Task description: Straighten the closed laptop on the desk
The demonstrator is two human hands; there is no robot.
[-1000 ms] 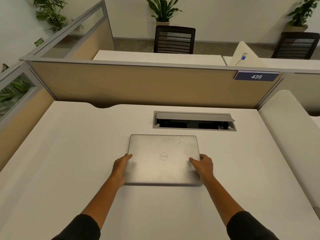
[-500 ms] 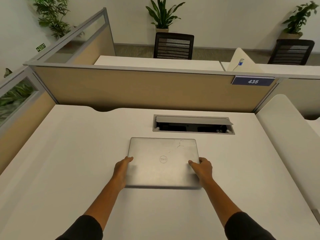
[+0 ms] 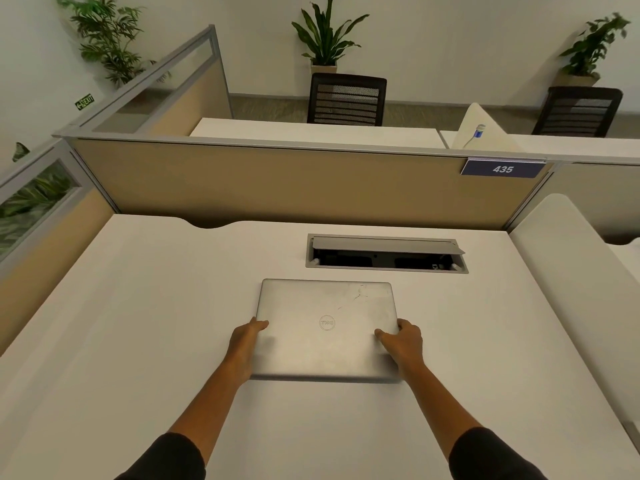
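A closed silver laptop [image 3: 325, 317] with a round logo on its lid lies flat on the white desk [image 3: 138, 323], its edges about parallel to the desk's back edge. My left hand [image 3: 246, 344] grips the laptop's left side near the front corner, thumb on the lid. On the opposite side my right hand [image 3: 403, 342] holds the right edge the same way. Both forearms reach in from the bottom of the view, in dark sleeves.
A grey cable box [image 3: 386, 252] with its flap raised is set into the desk just behind the laptop. A beige partition [image 3: 277, 181] with a "435" sign [image 3: 502, 169] closes the back. Another partition stands at the left, a white divider [image 3: 568, 271] at the right.
Both hands stay on the laptop's sides. The laptop has shifted very little against the cable box. The view has tilted slightly, so the scene sits a bit lower in frame.
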